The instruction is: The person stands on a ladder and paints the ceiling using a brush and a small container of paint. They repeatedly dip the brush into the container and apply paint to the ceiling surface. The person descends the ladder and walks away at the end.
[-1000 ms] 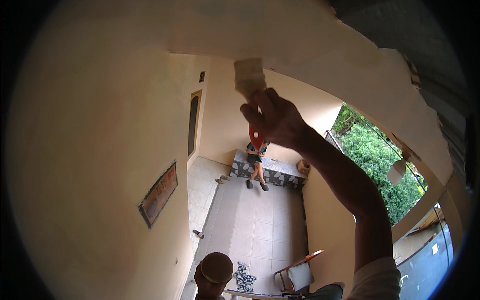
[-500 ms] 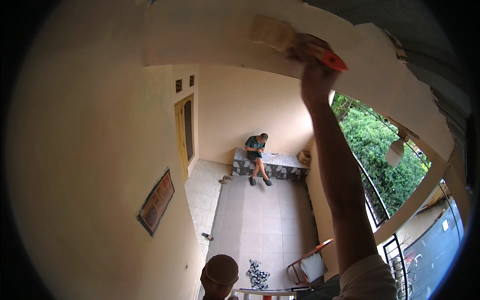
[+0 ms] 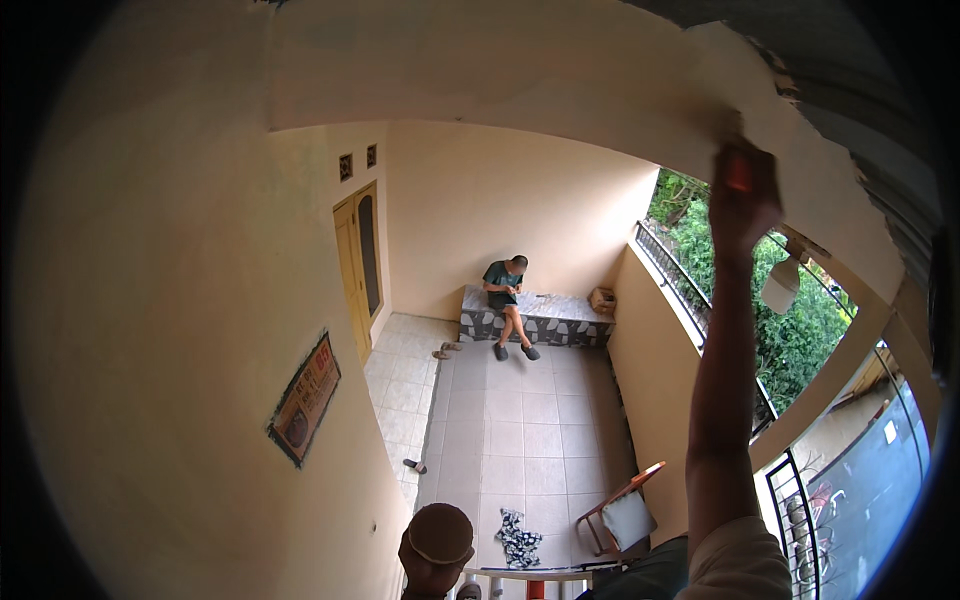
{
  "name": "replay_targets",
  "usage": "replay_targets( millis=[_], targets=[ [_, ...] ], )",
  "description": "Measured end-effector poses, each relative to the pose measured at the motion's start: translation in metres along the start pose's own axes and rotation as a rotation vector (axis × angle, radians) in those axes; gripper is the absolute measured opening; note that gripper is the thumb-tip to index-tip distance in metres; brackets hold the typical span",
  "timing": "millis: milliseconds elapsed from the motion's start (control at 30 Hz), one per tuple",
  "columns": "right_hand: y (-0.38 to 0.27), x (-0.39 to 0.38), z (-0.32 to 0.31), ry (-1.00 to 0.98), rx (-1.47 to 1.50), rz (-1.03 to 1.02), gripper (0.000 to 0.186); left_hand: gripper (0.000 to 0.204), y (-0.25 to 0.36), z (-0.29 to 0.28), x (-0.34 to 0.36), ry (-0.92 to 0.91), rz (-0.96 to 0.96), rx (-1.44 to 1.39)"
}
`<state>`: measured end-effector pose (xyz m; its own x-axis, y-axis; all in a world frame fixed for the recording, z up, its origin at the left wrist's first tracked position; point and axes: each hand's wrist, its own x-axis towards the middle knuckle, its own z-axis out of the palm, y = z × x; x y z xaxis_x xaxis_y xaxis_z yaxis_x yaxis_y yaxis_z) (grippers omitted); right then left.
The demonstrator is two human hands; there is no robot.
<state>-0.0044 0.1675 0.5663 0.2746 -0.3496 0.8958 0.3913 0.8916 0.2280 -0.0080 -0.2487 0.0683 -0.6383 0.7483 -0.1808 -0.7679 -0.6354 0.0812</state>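
Since the frame half a second ago the right hand [image 3: 748,200] has swung from the upper centre to the upper right, carrying the paintbrush [image 3: 739,172] with it; the plaque and the tiled floor [image 3: 525,440] sit slightly further left and higher in view. Of the two hands, the right is clamped around the brush — its red handle shows against the fist, while the bristles are a brown blur just above, close against the pale overhang [image 3: 480,75]; whether they touch it cannot be told. At the bottom, left of centre, is a round brown-topped object [image 3: 442,532] with a dark shape below; it is too shadowed to tell whether the left hand holds it, so that hand's state stays uncertain. The plaque [image 3: 302,402] is on the cream wall at left; a yellow-framed door [image 3: 358,270] stands beyond it; near the centre a person [image 3: 505,288] sits on a tiled surface [image 3: 575,331] with a brown box [image 3: 602,300] at its right end. A patterned cloth [image 3: 518,540] lies on the floor at lower centre, beside a chair [image 3: 627,522]; greenery [image 3: 815,330] fills the opening at right — partly behind the raised forearm.
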Motion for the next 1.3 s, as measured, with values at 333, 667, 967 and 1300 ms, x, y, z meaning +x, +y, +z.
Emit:
replay_targets(
  millis=[333,667,967,1300],
  targets=[
    [-0.243,-0.005,0.079,-0.128,0.495,-0.118,0.028,0.051,0.004,0.014,-0.008,-0.006,0.076,0.060],
    [-0.115,-0.022,0.062,0.092,1.295,0.686,0.009,0.051,0.006,0.012,-0.004,0.023,0.121,0.189],
    [0.014,-0.032,-0.011,0.110,0.965,0.635,0.015,0.054,-0.016,0.030,0.013,-0.037,-0.122,0.018],
    [0.078,-0.026,-0.066,0.219,0.180,0.145,0.011,0.052,-0.032,0.029,0.001,-0.075,-0.017,0.352]
  ],
)
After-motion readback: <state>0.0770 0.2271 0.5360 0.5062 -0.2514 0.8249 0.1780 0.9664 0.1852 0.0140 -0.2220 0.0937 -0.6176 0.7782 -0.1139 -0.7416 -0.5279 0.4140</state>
